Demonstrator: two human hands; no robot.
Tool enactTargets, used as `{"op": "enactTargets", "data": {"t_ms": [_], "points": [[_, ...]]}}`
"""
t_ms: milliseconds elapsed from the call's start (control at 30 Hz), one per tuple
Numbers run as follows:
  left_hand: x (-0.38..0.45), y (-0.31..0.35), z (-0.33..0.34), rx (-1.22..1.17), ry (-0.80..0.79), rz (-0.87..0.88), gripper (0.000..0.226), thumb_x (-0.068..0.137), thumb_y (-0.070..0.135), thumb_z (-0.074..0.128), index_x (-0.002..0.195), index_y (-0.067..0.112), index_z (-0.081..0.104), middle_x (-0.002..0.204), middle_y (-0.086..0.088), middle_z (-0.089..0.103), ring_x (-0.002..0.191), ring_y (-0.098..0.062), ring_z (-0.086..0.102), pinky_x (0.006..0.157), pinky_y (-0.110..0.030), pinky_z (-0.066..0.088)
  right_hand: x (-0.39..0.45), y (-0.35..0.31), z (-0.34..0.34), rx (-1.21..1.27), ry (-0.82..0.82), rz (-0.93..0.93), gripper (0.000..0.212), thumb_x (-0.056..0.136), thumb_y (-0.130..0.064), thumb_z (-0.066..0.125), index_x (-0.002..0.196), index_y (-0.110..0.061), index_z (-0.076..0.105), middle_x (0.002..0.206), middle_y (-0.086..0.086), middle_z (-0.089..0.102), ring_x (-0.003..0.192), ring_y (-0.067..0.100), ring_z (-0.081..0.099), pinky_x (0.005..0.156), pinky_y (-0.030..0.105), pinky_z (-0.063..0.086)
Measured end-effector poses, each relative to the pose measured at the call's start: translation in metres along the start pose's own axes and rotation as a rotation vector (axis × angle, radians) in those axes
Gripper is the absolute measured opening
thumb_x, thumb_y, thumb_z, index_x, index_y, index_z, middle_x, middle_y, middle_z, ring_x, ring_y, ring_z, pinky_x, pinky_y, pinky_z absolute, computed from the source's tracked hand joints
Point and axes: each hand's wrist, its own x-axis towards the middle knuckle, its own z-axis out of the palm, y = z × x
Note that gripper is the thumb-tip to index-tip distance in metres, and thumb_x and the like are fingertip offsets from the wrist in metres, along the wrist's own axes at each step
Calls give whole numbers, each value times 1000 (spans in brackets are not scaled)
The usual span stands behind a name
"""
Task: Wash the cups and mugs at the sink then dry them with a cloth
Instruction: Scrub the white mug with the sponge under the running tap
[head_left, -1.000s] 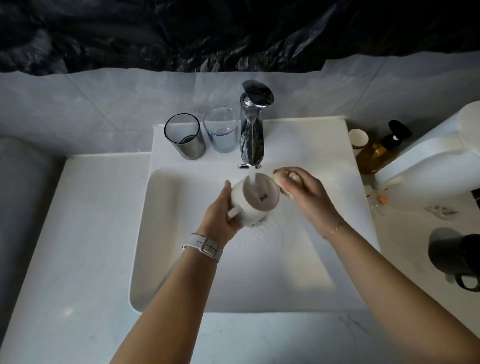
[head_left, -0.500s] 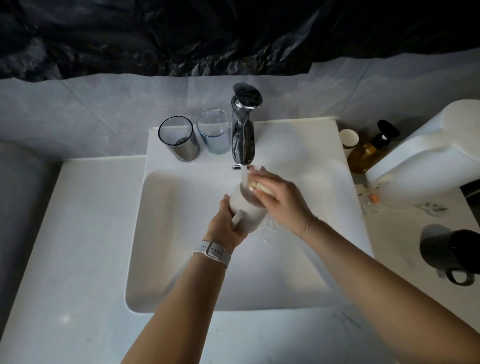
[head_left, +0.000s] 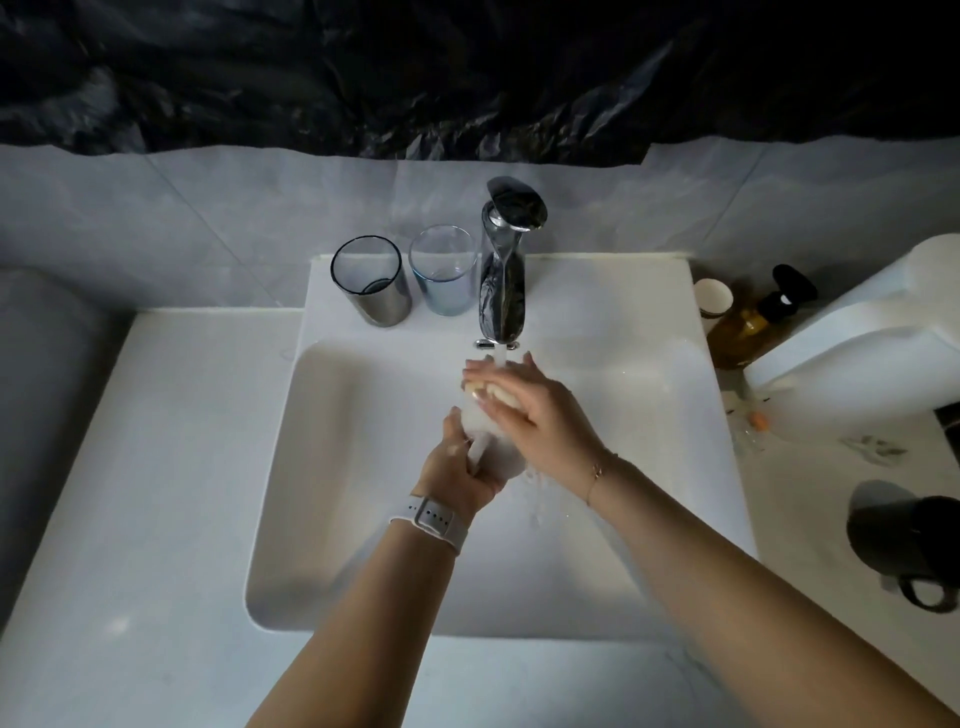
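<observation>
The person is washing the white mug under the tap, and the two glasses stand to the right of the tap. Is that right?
Not quite. The head view shows the two glasses standing to the left of the tap, not the right. The rest holds: the white mug is being washed under the running water.

A: Pretty dim in here. Pale grey tiled wall (head_left: 218, 218) behind the white surface (head_left: 130, 467), with crinkled black plastic sheeting (head_left: 363, 67) hung across the top of it.

B: Yep, and the light falls from the right, so that side looks brighter.
</observation>
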Motion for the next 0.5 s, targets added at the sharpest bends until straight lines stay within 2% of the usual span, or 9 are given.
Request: {"op": "enactTargets", "data": {"t_ms": [67,100,133,200,267,367,400,467,500], "points": [[3,0,1,13,14,15,46,98,44,51,134,15,50,131,-22,57,119,-24,58,70,-38,56,9,11,-9,-7,55,89,30,90,-24,54,113,-11,68,126,-4,64,119,17,58,113,36,32],[6,2,-1,13,43,23,49,97,44,52,135,14,48,121,-22,61,108,-25,61,62,-39,55,4,17,-11,-13,91,101,30,90,-22,55,113,-9,68,127,-5,62,120,18,57,109,36,37],[11,3,-4,19,49,21,51,95,46,55,134,14,49,118,-15,64,100,-25,61,61,-41,54,-6,20,-10,-8,113,98,30,90,-22,55,114,-8,68,127,-7,60,123,17,55,107,32,40],[14,4,-8,2,57,-12,52,93,49,58,131,14,52,124,-8,64,102,-26,62,69,-43,53,-21,13,-4,5,83,49,35,91,-29,52,117,-11,67,130,-7,59,128,12,51,107,27,39],[18,3,-9,6,23,-13,41,95,49,54,120,17,56,123,-4,63,109,-25,61,77,-43,52,-19,8,2,34,29,33,34,92,-32,52,117,-14,66,127,-5,62,123,10,54,106,31,41],[16,2,-9,55,13,44,40,94,50,55,118,17,55,121,-6,63,115,-29,60,76,-45,53,-1,15,-7,56,99,134,25,92,-24,58,112,-11,68,123,-5,63,116,8,56,104,38,43],[16,3,-11,44,14,55,44,92,51,58,119,15,54,123,-9,64,116,-32,60,81,-48,54,-1,19,-9,95,134,164,22,93,-18,59,112,-12,68,125,-6,61,118,6,54,105,36,42],[15,5,-14,28,-28,93,52,89,51,63,122,12,53,122,-12,65,114,-34,63,96,-48,52,-14,18,-12,308,166,249,20,93,-13,60,112,-16,68,130,-8,59,122,4,53,104,28,42],[16,6,-16,57,-31,122,53,89,51,62,123,11,54,117,-10,67,109,-29,65,99,-44,51,-22,13,-12,471,171,318,19,93,-16,60,110,-20,68,127,-10,61,119,4,55,100,26,43]]}}
